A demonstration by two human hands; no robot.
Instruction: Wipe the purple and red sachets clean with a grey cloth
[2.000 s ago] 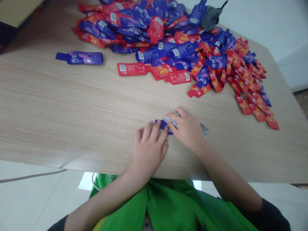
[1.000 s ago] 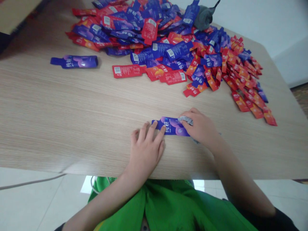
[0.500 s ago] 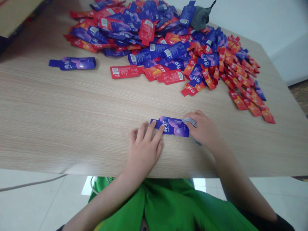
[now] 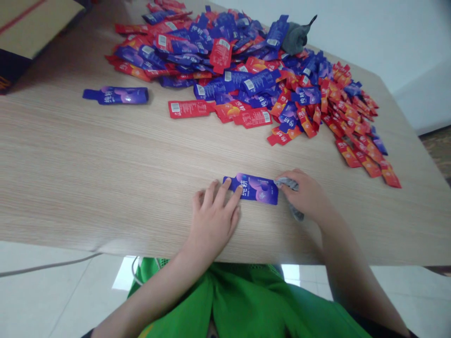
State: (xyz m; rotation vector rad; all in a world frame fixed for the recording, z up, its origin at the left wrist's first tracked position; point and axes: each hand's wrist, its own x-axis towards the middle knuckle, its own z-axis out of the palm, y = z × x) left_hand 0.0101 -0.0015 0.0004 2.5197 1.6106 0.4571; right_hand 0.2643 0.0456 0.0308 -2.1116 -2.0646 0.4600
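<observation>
A flat purple sachet with white lettering lies on the table near its front edge. Spread fingers of my left hand rest on the sachet's narrow left end, pressing it to the tabletop. My right hand is closed on a bunched grey cloth, just off the sachet's right end. Part of the cloth hangs out below the hand onto the table. Another purple sachet lies by itself at the upper left.
A large heap of red and purple sachets covers the back of the wooden table and runs down its right side. On the heap sits a dark grey cloth bundle. A cardboard box stands at the upper left.
My right hand has moved slightly right with the grey cloth, off the sachet's right end. My left hand keeps its place on the sachet. The whole view has shifted a little.
</observation>
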